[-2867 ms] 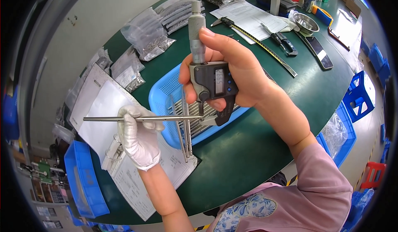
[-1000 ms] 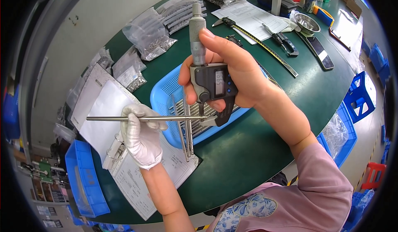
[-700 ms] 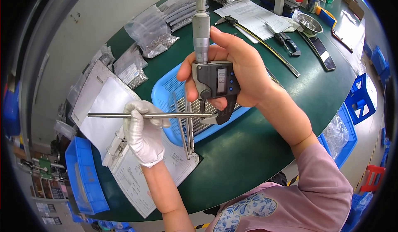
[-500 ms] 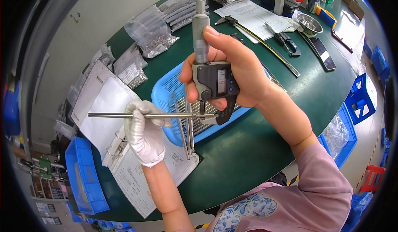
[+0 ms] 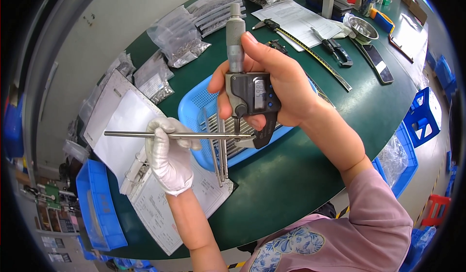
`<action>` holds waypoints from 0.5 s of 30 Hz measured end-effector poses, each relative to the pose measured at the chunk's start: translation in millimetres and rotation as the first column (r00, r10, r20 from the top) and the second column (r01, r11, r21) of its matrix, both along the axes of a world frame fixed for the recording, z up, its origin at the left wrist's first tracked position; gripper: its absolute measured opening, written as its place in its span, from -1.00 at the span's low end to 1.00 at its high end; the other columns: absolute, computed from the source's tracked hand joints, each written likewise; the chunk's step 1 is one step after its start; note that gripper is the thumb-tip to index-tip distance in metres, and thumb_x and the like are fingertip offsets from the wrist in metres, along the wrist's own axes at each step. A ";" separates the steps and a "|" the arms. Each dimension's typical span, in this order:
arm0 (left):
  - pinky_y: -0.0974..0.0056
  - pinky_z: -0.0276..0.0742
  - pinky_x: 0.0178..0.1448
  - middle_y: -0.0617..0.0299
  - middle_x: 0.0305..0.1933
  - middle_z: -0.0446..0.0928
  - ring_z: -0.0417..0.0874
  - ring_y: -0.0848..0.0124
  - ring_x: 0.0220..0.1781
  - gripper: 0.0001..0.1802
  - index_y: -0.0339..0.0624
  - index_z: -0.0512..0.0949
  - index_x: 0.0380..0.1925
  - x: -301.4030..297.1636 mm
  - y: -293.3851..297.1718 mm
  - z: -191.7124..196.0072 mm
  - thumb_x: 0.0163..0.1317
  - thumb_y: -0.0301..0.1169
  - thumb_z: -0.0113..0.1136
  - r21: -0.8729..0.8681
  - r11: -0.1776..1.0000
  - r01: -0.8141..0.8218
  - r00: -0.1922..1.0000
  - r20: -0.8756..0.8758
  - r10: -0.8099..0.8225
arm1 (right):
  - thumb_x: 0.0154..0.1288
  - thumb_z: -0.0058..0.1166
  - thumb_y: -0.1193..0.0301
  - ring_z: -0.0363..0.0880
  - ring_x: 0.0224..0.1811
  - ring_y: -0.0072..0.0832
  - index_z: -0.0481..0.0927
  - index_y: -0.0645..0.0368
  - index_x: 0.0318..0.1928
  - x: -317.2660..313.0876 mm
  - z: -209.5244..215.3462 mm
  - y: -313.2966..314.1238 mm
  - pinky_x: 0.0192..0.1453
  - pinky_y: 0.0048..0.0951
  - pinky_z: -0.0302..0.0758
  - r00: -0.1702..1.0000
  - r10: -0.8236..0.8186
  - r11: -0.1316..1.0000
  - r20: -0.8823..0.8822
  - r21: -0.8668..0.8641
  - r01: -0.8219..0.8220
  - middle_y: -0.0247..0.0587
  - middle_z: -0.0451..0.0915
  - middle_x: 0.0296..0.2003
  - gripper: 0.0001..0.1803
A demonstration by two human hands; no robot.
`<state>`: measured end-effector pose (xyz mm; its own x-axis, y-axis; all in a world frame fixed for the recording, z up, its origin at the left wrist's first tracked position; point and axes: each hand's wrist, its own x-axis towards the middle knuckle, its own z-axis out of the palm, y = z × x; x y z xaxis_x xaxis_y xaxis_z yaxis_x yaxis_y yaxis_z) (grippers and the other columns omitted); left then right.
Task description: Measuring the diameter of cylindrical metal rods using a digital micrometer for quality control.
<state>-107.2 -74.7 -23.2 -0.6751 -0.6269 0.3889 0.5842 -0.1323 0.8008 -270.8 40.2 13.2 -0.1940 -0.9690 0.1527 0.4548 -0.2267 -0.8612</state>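
Note:
My left hand [image 5: 167,158], in a white glove, pinches a slim metal rod [image 5: 128,134] held level. The rod's right end sits in the jaws of a digital micrometer [image 5: 236,43], between its spindle and its anvil. My bare right hand [image 5: 286,80] wraps round the micrometer's frame, with the thumb up at the thimble; its small display faces me. Under both hands stands a blue plastic basket [image 5: 189,104] holding many similar metal rods [image 5: 230,151]. Several of these rods lean over the basket's near rim.
An open ring binder [image 5: 141,167] with printed sheets lies left, beside a blue bin [image 5: 99,204]. Bags of metal parts [image 5: 182,51] line the back. A caliper [image 5: 310,53], another micrometer [image 5: 335,48], a phone [image 5: 376,63] and a metal bowl [image 5: 363,28] lie right on the green table [image 5: 272,194].
The thumb of my right hand has shifted slightly at the thimble, and the display reading looks different. Rod, micrometer and left hand stay almost in place.

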 end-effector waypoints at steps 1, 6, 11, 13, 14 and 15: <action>0.35 0.38 -0.52 0.23 -0.63 0.30 0.35 0.45 -0.60 -0.80 -0.18 0.33 -0.43 0.1 0.0 0.0 0.20 -0.27 -0.07 0.008 1.000 0.009 1.000 -0.008 -0.009 | 0.25 -0.59 -0.10 0.31 -0.85 -0.57 0.44 0.37 -0.30 0.1 0.0 -0.1 -0.77 -0.69 0.28 1.000 0.005 1.000 0.015 0.002 -0.005 -0.02 0.51 -0.58 -0.27; 0.35 0.38 -0.52 0.23 -0.63 0.30 0.36 0.44 -0.60 -0.80 -0.18 0.34 -0.43 0.3 0.6 -1.2 0.20 -0.27 -0.06 -0.003 1.000 -0.016 1.000 0.015 0.016 | 0.25 -0.62 -0.10 0.31 -0.85 -0.57 0.43 0.37 -0.29 0.5 -1.7 -3.4 -0.77 -0.69 0.29 1.000 0.010 1.000 0.025 0.000 -0.010 0.01 0.51 -0.57 -0.26; 0.34 0.38 -0.51 0.21 -0.62 0.32 0.37 0.44 -0.60 -0.80 -0.19 0.34 -0.43 -1.5 0.2 -2.8 0.19 -0.28 -0.05 -0.002 1.000 0.003 1.000 0.014 -0.003 | 0.24 -0.59 -0.09 0.31 -0.85 -0.55 0.46 0.37 -0.34 0.9 1.9 -1.7 -0.79 -0.67 0.29 0.999 0.015 0.999 0.039 0.028 -0.016 0.03 0.51 -0.58 -0.26; 0.33 0.39 -0.51 0.21 -0.62 0.32 0.37 0.43 -0.60 -0.80 -0.19 0.33 -0.42 -2.1 0.1 -2.7 0.19 -0.28 -0.05 -0.014 1.000 0.008 1.000 0.015 -0.008 | 0.22 -0.55 -0.10 0.31 -0.86 -0.55 0.47 0.38 -0.38 0.7 2.9 -1.5 -0.79 -0.67 0.29 1.000 -0.013 0.999 0.006 0.030 0.013 0.04 0.51 -0.59 -0.26; 0.33 0.39 -0.51 0.21 -0.62 0.32 0.37 0.43 -0.60 -0.80 -0.19 0.33 -0.42 -1.9 0.0 -2.7 0.19 -0.28 -0.05 -0.015 1.000 0.011 1.000 0.014 -0.010 | 0.22 -0.55 -0.10 0.31 -0.86 -0.55 0.47 0.38 -0.38 1.0 2.6 -1.6 -0.79 -0.67 0.29 1.000 -0.016 0.999 0.004 0.030 0.015 0.04 0.51 -0.59 -0.26; 0.33 0.39 -0.51 0.21 -0.62 0.32 0.37 0.43 -0.60 -0.80 -0.19 0.33 -0.42 -1.6 0.1 -2.8 0.20 -0.28 -0.06 -0.011 1.000 0.018 1.000 0.005 -0.018 | 0.21 -0.54 -0.11 0.30 -0.87 -0.55 0.47 0.38 -0.38 1.1 1.9 -1.8 -0.79 -0.68 0.29 1.000 -0.018 1.000 -0.018 0.016 0.019 0.03 0.51 -0.59 -0.26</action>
<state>-108.8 -74.5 -26.0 -0.6880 -0.6105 0.3923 0.5779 -0.1341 0.8050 -269.7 38.4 15.0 -0.2094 -0.9677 0.1406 0.4351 -0.2210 -0.8729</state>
